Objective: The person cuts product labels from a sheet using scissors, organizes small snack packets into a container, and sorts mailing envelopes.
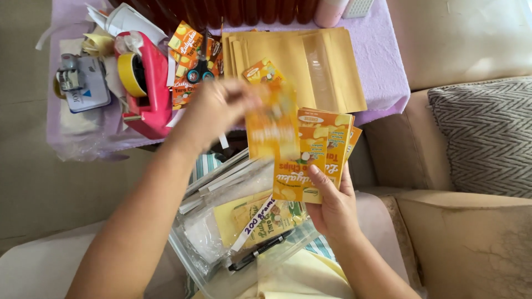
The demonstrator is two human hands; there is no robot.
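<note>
My right hand [331,206] grips the bottom of a fanned stack of orange-yellow printed labels [324,145], thumb on the front one. My left hand [213,111] pinches a single orange label [271,128] at its top, lifted just left of the stack; this label is motion-blurred. Both hands hover above a clear plastic box [221,277] on my lap.
A lilac-covered table [377,66] carries kraft pouches [310,61], a pink tape dispenser [145,83] with yellow tape, scissors [200,69], more orange labels and papers. The clear box contains plastic bags, a pen [260,250] and a paper strip. Beige sofa and grey patterned cushion [487,135] at right.
</note>
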